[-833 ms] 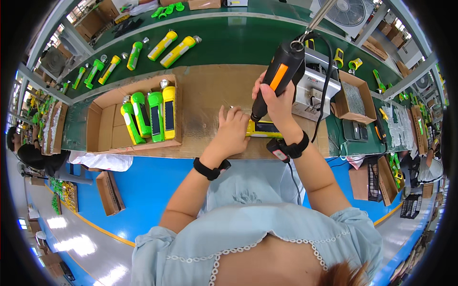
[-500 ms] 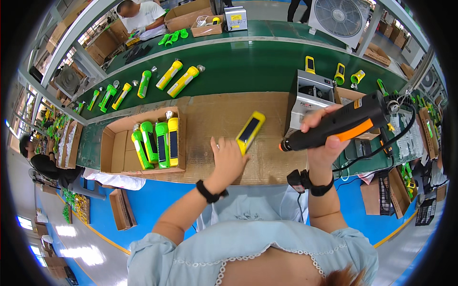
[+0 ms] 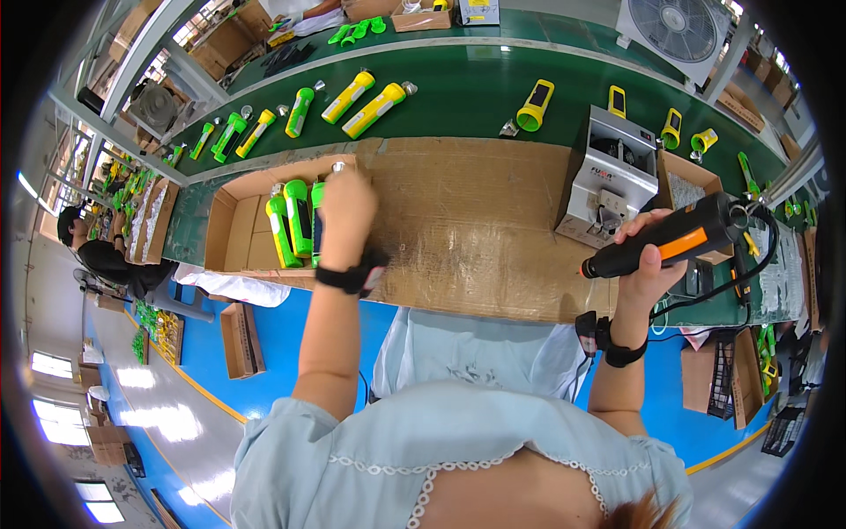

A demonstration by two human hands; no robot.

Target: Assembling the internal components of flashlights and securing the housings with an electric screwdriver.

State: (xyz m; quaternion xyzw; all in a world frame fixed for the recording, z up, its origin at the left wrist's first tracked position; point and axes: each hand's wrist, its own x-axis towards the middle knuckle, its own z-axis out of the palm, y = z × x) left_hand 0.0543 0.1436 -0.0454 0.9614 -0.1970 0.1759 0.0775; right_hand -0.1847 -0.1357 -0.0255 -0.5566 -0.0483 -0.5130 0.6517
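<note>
My left hand (image 3: 349, 210) reaches over the right end of a cardboard box (image 3: 227, 212), blurred and with its fingers hidden from view. Beneath and beside it several green flashlights (image 3: 298, 219) stand in a row in the box. A small silver reflector (image 3: 339, 167) shows just past the hand. On the right, my right hand (image 3: 650, 271) is wrapped round a black-and-orange electric screwdriver (image 3: 674, 240), its tip pointing left over the cardboard mat (image 3: 467, 229). A yellow flashlight (image 3: 535, 108) with an open end lies on the green belt, a loose reflector (image 3: 508, 128) beside it.
A grey metal machine (image 3: 608, 172) stands at the mat's right edge, with a small carton (image 3: 692, 176) behind it. More yellow and green flashlights (image 3: 374, 110) lie along the green belt (image 3: 458, 88). A black cable (image 3: 765, 264) loops from the screwdriver.
My left hand has moved left from the mat to the box. The yellow flashlight beside it has left the mat; one now lies on the belt behind. My right hand still holds the screwdriver.
</note>
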